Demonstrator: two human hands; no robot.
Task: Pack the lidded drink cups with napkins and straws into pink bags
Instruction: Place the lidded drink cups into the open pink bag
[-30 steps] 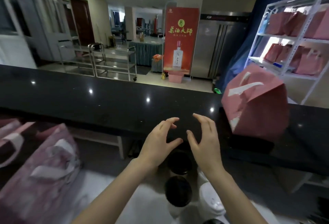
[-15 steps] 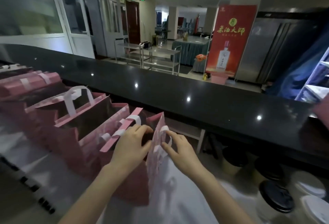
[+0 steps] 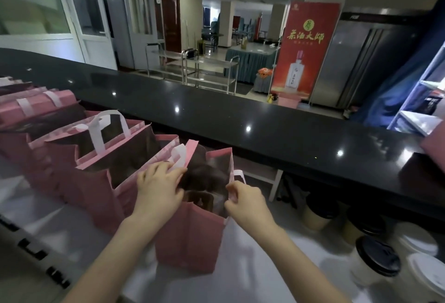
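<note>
A pink paper bag point(image 3: 190, 237) stands upright on the white work surface in front of me, its mouth pulled open. My left hand point(image 3: 159, 189) grips the bag's left rim by the white handle. My right hand point(image 3: 245, 201) pinches the right rim and its white handle. The bag's inside is dark and I cannot tell what it holds. Several lidded drink cups stand at the lower right, among them one with a black lid point(image 3: 375, 259) and one with a white lid point(image 3: 426, 278). No napkins or straws show.
More open pink bags point(image 3: 96, 172) stand in a row to the left, with folded ones point(image 3: 36, 107) behind them. A long black counter point(image 3: 265, 119) runs across just beyond the bags. A white shelf rack point(image 3: 426, 100) stands at the far right.
My view swung left from the cups and the counter to the row of bags. Both hands came down onto the nearest bag and have pulled its mouth wider apart.
</note>
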